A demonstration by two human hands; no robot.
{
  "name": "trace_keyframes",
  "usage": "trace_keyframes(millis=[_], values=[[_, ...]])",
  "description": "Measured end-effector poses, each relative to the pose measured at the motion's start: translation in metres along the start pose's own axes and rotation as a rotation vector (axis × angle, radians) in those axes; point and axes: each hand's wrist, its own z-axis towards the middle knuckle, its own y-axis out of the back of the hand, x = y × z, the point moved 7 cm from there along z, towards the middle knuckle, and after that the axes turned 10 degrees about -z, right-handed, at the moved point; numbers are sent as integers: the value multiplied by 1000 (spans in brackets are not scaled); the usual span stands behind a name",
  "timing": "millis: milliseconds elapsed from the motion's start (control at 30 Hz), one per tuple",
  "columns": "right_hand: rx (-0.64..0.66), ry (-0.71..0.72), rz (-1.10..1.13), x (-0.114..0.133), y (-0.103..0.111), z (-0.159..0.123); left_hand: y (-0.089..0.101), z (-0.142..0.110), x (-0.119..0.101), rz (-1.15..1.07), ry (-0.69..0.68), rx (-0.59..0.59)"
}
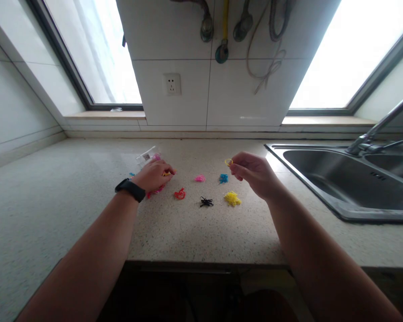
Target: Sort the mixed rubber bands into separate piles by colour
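Note:
Between the fingertips of my right hand (251, 172) is a small yellow rubber band (228, 162), lifted above the counter. My left hand (154, 174), with a black watch on its wrist, is over a mixed pile of coloured bands (157, 190) and mostly covers it. Its fingers are drawn together on a yellow rubber band (167, 174). To the right of that pile lie small heaps sorted by colour: red bands (179, 193), pink bands (199, 178), black bands (206, 201), blue bands (223, 178) and yellow bands (232, 198).
A clear plastic bag (147, 156) lies behind my left hand. On the right, a steel sink (336, 214) with a faucet (366, 141) is set into the speckled counter (174, 237). The tiled wall behind has a socket (172, 84) and hanging pipes.

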Motion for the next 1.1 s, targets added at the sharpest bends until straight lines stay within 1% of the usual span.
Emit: trace_keyframes(millis=[67, 133, 200, 267, 333, 400, 467, 600, 700, 833, 933, 1033, 1100], values=[[7, -2, -44, -1, 2, 0, 0, 0, -1, -1, 4, -3], [59, -15, -155, -5, 3, 0, 0, 0, -1, -1, 11, -3], [177, -41, -359, -13, 2, -1, -1, 1, 0, -5, 18, 1], [309, -76, -611, -25, 4, -4, -1, 1, 0, -12, 18, 3], [386, -114, -792, -37, 10, -6, -1, 1, 0, -12, 16, 2], [454, -166, -868, -48, 16, -10, -2, 1, -1, -11, 16, 1], [525, -220, -890, -57, 19, -14, -2, 1, -2, -14, 17, 2], [607, -274, -894, -66, 20, -19, -3, 1, -2, -13, 18, 8], [635, -281, -909, -67, 19, -20, -4, 2, -2, -14, 15, 17], [623, -301, -914, -69, 20, -19, -2, 2, 1, -34, 24, -30], [547, -313, -934, -68, 24, -15, 2, 3, 5, -33, 53, -94], [448, -269, -967, -62, 26, -10, 7, 3, 10, -7, 80, -172], [417, -243, -971, -59, 25, -8, 8, 4, 10, 8, 71, -200]])
